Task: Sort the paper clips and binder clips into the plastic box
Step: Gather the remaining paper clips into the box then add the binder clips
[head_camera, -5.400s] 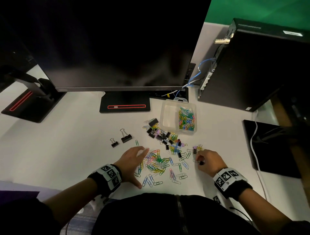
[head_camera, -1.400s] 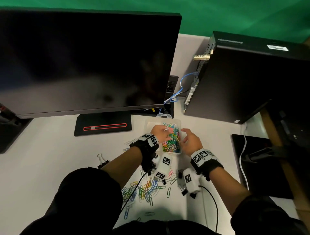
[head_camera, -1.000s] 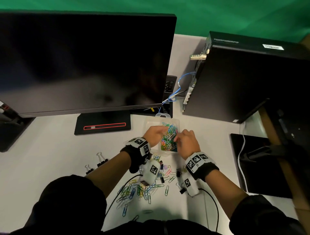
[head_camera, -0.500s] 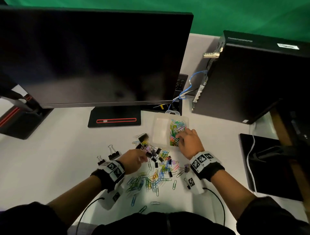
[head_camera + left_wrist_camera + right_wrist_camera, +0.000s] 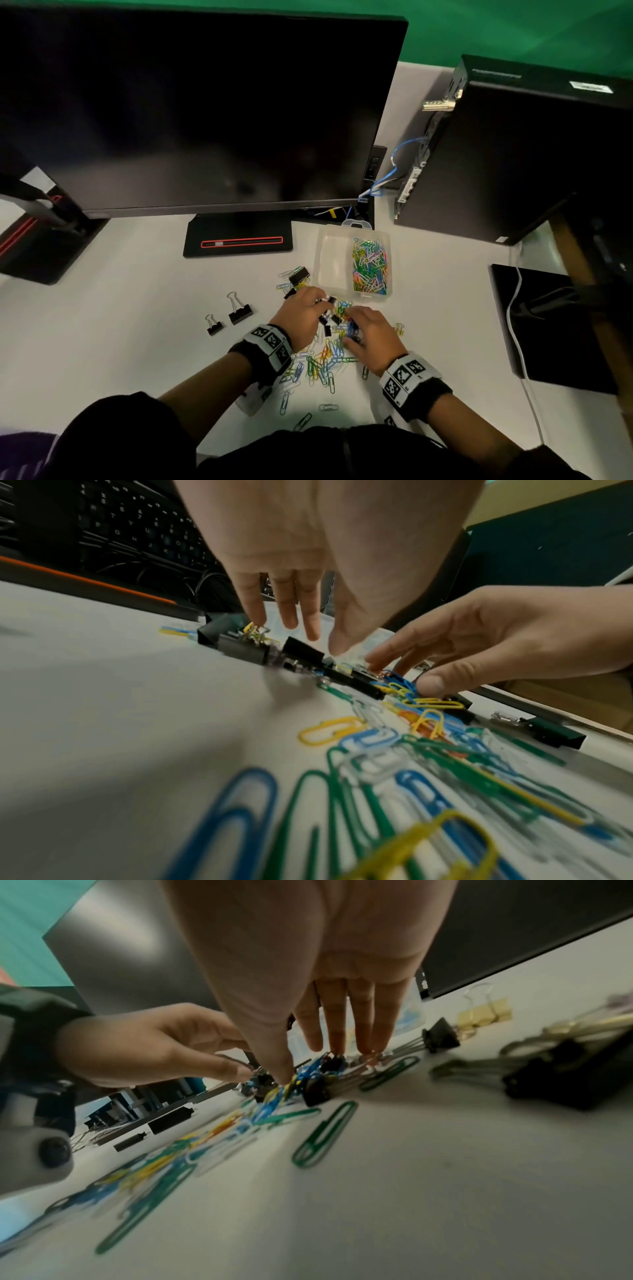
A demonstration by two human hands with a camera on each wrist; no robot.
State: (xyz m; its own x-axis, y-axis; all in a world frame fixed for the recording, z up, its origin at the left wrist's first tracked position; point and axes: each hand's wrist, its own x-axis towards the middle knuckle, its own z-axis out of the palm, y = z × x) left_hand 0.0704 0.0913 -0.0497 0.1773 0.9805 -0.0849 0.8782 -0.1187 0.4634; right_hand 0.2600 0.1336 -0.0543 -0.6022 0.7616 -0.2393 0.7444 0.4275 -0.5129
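A clear plastic box (image 5: 329, 260) stands behind the pile; its right compartment holds coloured paper clips (image 5: 370, 268), its left one shows bare. Loose paper clips (image 5: 325, 365) and black binder clips (image 5: 246, 649) lie mixed on the white table. My left hand (image 5: 320, 306) hangs over the binder clips with fingers (image 5: 287, 607) straight and nothing between them. My right hand (image 5: 349, 327) has its thumb and fingertips (image 5: 337, 1031) down on blue paper clips (image 5: 399, 684) in the pile. Two binder clips (image 5: 239, 310) sit apart to the left.
A dark monitor (image 5: 205, 102) on its black base (image 5: 239, 236) stands behind the pile, a black computer case (image 5: 513, 154) at the back right. A black pad (image 5: 555, 325) with a white cable (image 5: 513, 325) lies to the right. A gold binder clip (image 5: 484, 1014) sits beside the pile.
Both hands were over the box's right compartment a second ago. The left came back to the pile first; the right has now left the box and come down on the pile.
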